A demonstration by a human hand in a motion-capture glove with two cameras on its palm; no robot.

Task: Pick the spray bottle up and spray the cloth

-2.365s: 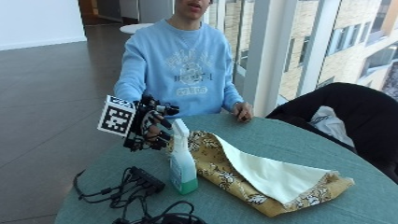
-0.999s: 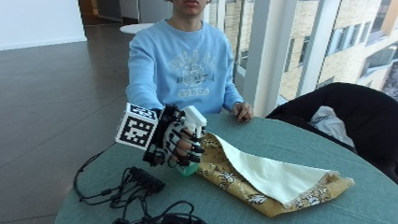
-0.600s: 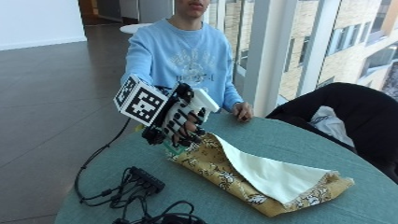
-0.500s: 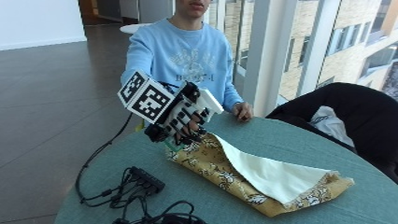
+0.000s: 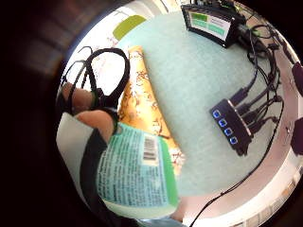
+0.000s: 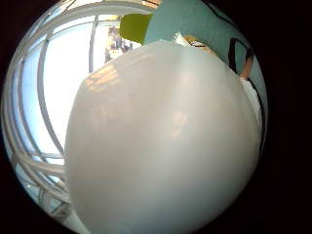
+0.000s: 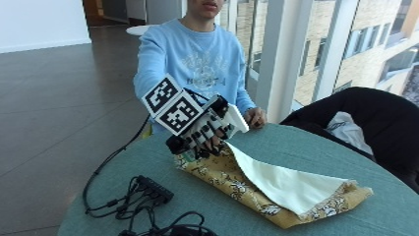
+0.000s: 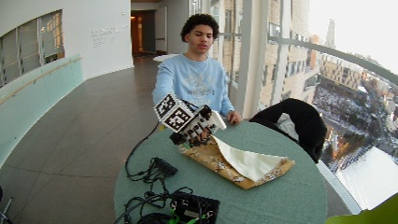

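The spray bottle [image 7: 225, 120] is gripped in the gloved right hand [image 7: 204, 132], fingers curled round its body, and is held off the table [image 7: 367, 167] above the near end of the cloth [image 7: 275, 189]. The bottle is tilted, white head toward the cloth. In the little-finger palm view the label [image 5: 137, 172] is seen close to the palm, with the cloth below. Pick-up is judged done; the aiming step is in hand. Next, the nozzle is to be pointed at the cloth and the trigger squeezed. Whether a finger is on the trigger cannot be told.

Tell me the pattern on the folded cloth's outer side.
Mustard-yellow floral print with white flowers on the cloth; the outside view shows it best.
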